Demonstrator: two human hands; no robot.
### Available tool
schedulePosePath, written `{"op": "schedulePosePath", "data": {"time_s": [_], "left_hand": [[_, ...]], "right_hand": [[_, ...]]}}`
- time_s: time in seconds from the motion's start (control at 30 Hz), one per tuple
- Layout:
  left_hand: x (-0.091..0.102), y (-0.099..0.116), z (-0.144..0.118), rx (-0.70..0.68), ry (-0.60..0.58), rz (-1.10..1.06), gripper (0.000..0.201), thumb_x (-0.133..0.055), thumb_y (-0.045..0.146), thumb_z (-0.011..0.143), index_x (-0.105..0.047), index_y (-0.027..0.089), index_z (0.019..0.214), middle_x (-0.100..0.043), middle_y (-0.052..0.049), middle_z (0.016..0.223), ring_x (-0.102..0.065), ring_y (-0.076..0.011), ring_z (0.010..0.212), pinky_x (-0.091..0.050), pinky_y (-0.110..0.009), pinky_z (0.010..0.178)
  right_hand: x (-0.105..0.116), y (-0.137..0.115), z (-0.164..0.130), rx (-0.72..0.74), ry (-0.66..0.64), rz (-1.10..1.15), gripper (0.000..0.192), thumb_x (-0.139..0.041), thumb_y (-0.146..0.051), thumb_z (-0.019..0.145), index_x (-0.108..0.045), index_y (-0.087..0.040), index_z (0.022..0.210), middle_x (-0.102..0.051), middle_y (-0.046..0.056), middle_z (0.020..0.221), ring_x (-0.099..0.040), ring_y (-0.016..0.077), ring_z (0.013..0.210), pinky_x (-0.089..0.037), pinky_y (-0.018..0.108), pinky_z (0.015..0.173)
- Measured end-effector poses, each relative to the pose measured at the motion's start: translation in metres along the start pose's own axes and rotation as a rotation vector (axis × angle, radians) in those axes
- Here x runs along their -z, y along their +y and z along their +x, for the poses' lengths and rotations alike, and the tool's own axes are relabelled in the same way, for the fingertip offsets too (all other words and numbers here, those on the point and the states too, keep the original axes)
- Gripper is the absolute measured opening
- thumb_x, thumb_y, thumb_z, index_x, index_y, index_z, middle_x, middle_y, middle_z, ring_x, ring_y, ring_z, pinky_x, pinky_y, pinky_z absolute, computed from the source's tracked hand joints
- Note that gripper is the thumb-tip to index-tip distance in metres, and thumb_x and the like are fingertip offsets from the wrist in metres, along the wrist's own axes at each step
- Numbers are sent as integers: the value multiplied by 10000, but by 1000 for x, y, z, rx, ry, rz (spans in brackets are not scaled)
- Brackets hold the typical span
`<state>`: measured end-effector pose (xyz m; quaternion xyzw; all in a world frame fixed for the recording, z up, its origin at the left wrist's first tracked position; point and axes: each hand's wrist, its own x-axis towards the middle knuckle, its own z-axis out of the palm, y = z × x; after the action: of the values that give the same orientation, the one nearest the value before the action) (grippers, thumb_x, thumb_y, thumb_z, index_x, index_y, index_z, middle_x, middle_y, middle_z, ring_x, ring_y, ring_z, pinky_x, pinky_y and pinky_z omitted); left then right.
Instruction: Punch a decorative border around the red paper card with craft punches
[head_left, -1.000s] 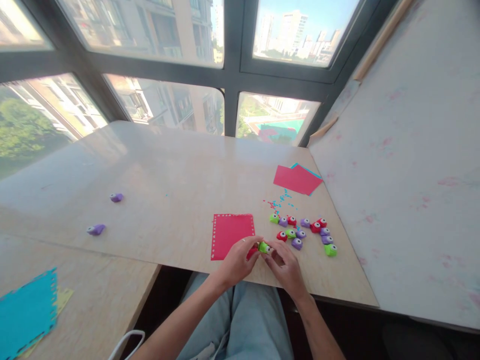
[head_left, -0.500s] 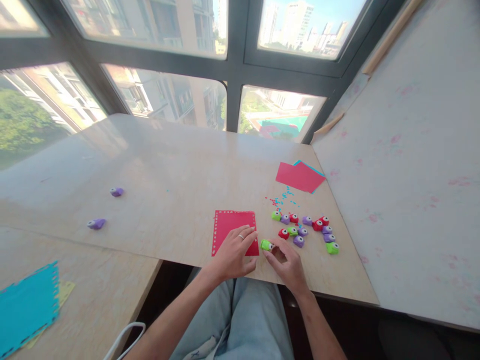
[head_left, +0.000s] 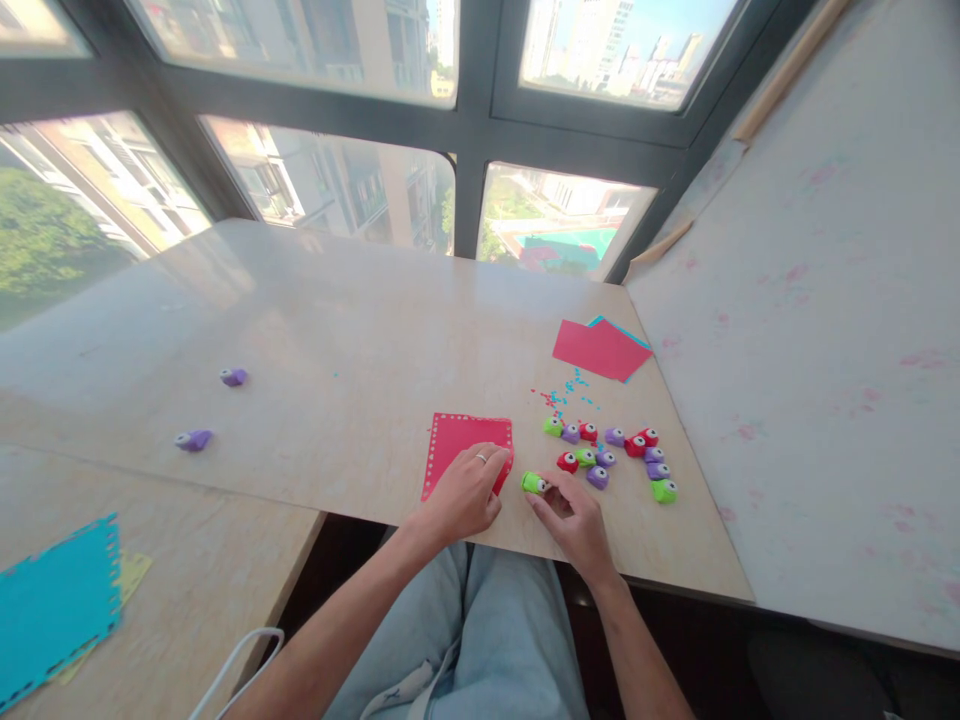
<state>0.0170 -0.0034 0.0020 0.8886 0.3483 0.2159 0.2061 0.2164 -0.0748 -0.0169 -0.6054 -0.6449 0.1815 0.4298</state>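
Bare forearms, a ring (head_left: pixel 481 458), light-blue trousers (head_left: pixel 480 640).

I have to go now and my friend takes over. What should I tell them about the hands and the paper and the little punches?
Left hand: flat on the red paper, near its right edge.
Right hand: fingertips on the green punch, just right of the paper.
Other punches sit in a cluster to the right; two purple ones lie far left.
Done: holes punched along the paper's left, top and right edges.
Left: the near edge is hidden by the hand, so check it.
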Motion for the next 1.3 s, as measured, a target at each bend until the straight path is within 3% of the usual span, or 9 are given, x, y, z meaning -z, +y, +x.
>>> {"op": "schedulePosePath", "data": {"time_s": [0.23, 0.47, 0.67, 0.9, 1.3], "left_hand": [[-3, -19, -10, -36, 27, -74, 649, -565, 65, 707, -457, 153, 1341, -559, -178, 1327, -507, -306, 1272, -471, -493, 1050], [-3, -21, -13, -138, 13, -92, 479, -603, 117, 750, -574, 197, 1221, -599, -130, 1294, -540, -285, 1239, -463, -460, 1046], [-3, -23, -14, -104, 48, -138, 292, -624, 98, 730, -605, 199, 1003, -605, -125, 1274, -536, -267, 1237, -463, -422, 1045], [-1, -20, -16, -223, 84, -14, 92, -599, 182, 868, -654, 203, 939, -661, -95, 1182, -573, -257, 1169, -468, -421, 998], [1, -15, -21, -304, 123, 123, 215, -462, 176, 987, -661, 216, 914, -694, -69, 1067, -601, -203, 1083, -456, -373, 923]], "right_hand": [[-1, 2, -1, -2, -9, -25, 211, -655, -364, 886, -681, -204, 1020, -695, 61, 913, -644, 190, 732, -545, 309, 666], [-2, 1, -1, 5, -46, -53, 212, -637, -370, 902, -670, -212, 1038, -695, 73, 945, -654, 206, 782, -551, 318, 681], [-1, -2, 2, 10, -90, -67, 218, -601, -373, 929, -669, -214, 1062, -684, 66, 922, -631, 191, 738, -547, 320, 692], [0, -4, 2, 14, -109, -75, 229, -581, -372, 950, -661, -216, 1098, -685, 76, 988, -639, 200, 807, -542, 328, 735], [-4, -1, 3, 106, -105, -160, 262, -505, -359, 988, -655, -235, 1164, -685, 100, 1056, -640, 251, 977, -526, 394, 862]]}}
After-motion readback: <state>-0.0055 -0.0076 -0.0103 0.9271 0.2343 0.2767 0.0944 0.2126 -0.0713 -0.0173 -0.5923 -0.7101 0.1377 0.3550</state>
